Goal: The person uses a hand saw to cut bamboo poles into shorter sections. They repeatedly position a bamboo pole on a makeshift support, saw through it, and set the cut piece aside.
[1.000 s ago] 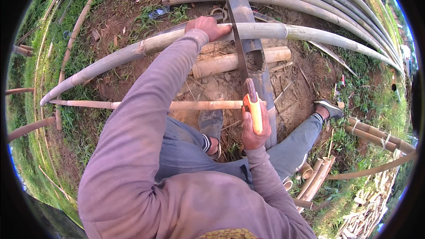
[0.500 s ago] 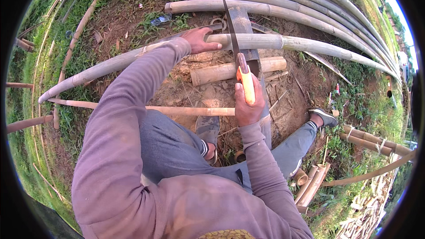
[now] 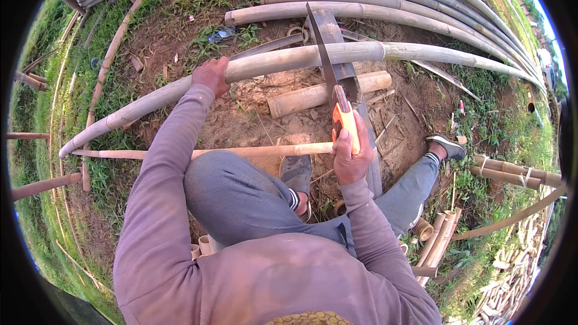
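Note:
A long, pale bamboo pole (image 3: 274, 60) runs across in front of me. My left hand (image 3: 212, 76) is closed round it, left of the middle. In my right hand (image 3: 354, 155) is a handsaw (image 3: 345, 121) with an orange grip, its blade pointing away from me. The dark blade crosses the pole well to the right of my left hand; whether its teeth have entered the bamboo I cannot tell. Below the pole lies a dark, trough-like support (image 3: 346, 72). A short, thick bamboo piece (image 3: 301, 101) rests on the near side, partly behind the saw.
A thinner bamboo pole (image 3: 265, 151) lies crosswise near my knees. Several long bamboo poles (image 3: 361, 11) are stacked at the far side. Short bamboo pieces (image 3: 438, 238) lie at the lower right, near tied poles (image 3: 512, 173). My shoe (image 3: 447, 147) is stretched out right.
My left hand has slid left along the pole, away from the saw, and now wraps it. The right hand and saw have shifted slightly right and nearer me. The view has moved a little.

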Demonstrator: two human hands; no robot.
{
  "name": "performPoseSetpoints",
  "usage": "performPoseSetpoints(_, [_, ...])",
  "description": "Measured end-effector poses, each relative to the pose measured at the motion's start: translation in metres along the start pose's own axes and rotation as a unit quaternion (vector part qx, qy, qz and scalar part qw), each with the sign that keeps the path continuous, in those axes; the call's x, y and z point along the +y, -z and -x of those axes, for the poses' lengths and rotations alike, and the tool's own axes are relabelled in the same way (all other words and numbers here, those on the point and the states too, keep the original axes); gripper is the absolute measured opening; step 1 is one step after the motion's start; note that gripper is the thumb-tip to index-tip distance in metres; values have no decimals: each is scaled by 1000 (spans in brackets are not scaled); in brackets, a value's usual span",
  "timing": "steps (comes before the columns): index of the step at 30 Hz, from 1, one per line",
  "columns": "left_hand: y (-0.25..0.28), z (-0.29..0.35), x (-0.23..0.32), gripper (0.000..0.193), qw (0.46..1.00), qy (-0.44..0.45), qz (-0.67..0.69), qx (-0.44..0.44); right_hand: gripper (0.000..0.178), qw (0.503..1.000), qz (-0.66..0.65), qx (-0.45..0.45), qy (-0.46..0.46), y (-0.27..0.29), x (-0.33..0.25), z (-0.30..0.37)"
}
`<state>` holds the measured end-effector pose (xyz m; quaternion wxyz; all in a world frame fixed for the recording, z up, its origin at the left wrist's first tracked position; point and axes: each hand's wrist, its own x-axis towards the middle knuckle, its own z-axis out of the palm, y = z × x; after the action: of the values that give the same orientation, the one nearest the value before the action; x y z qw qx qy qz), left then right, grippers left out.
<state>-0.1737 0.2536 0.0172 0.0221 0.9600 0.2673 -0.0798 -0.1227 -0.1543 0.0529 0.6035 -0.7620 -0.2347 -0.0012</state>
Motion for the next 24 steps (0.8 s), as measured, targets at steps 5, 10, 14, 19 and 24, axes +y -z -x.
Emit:
performPoseSetpoints(5, [6,11,-5,58,999,4,12,-31,66,1000,11,-9,-25,69,-34,101])
performPoseSetpoints(10, [6,9,-3,56,1000,2,24,-13,68,999,-24,-18,-39,61,-14,76])
performPoseSetpoints(14, [-5,4,-8,56,999,-14,32,7,59,998,22,-44,-27,31,2,26])
performPoseSetpoints(19, [5,6,-4,57,1000,7,10,-22,60,998,12,-32,-61,32,-15,40])
performPoseSetpoints(24, [6,7,-4,56,999,11,12,-39,60,998,39,-41,-10,73,-18,107])
